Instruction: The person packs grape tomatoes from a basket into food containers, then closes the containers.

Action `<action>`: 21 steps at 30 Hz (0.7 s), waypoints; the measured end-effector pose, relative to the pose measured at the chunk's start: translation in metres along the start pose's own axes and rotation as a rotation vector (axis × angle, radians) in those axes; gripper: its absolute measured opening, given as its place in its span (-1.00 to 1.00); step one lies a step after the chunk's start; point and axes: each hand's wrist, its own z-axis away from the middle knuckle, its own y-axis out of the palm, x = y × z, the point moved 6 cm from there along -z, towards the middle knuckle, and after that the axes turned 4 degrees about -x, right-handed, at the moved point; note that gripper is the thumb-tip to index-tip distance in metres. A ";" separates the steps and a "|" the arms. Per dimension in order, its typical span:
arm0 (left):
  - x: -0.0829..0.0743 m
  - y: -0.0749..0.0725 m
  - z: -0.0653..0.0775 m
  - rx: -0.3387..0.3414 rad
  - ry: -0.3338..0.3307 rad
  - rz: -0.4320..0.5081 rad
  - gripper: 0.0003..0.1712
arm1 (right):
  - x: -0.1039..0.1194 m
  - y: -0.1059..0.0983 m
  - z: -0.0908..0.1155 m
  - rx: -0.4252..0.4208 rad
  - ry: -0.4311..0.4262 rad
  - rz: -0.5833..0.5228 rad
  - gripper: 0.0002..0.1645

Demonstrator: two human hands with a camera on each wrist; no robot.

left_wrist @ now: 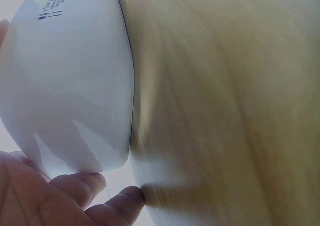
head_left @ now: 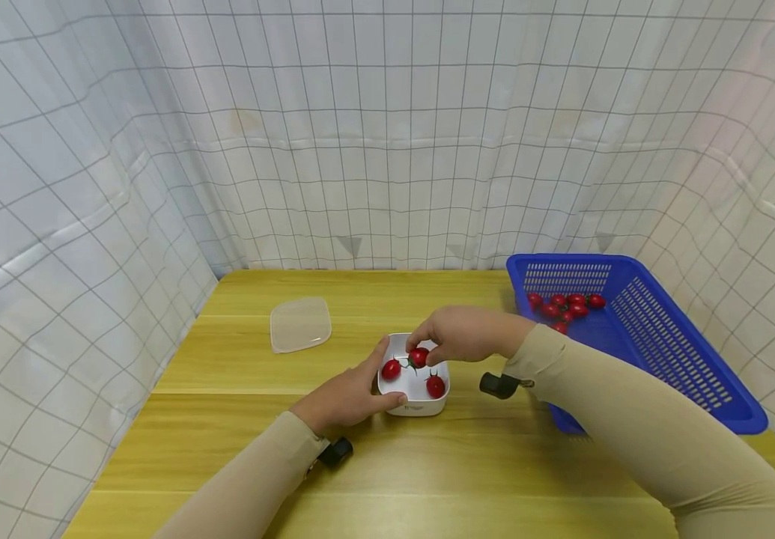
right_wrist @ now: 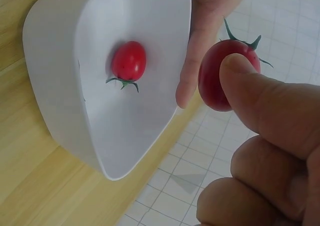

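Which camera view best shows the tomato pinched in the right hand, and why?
The right wrist view: the tomato looks large, its green stalk leaves are clear, and the right hand covers only part of it. The head view shows it small, partly hidden by that hand; the left wrist view doesn't show it.

The tomatoes (right_wrist: 129, 60) look smooth and glossy, the box (left_wrist: 65, 85) smooth plastic, the basket (head_left: 603, 340) plastic, the desk (head_left: 468, 464) glossy wood.

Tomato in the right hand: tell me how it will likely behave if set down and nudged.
The tomato would probably roll, since its visible sides are rounded. Its smooth skin may make it slippery to grip. The thin green stem looks likely to bend or snap if pressed.
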 end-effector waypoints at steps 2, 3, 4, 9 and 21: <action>0.000 0.000 0.000 0.002 0.001 0.004 0.28 | 0.000 0.000 0.000 0.000 0.004 0.000 -0.67; 0.000 0.000 0.000 0.003 0.001 0.008 0.28 | 0.001 0.001 0.000 0.000 0.006 -0.002 -0.66; 0.000 0.000 0.000 0.003 0.000 0.008 0.28 | 0.001 0.001 0.000 0.001 0.007 -0.003 -0.65; 0.001 0.000 -0.001 0.003 0.002 0.004 0.28 | 0.001 0.002 -0.001 0.002 0.002 -0.013 -0.61; 0.002 0.001 -0.001 0.001 0.009 0.002 0.28 | -0.001 0.005 -0.002 -0.003 -0.002 -0.058 -0.58</action>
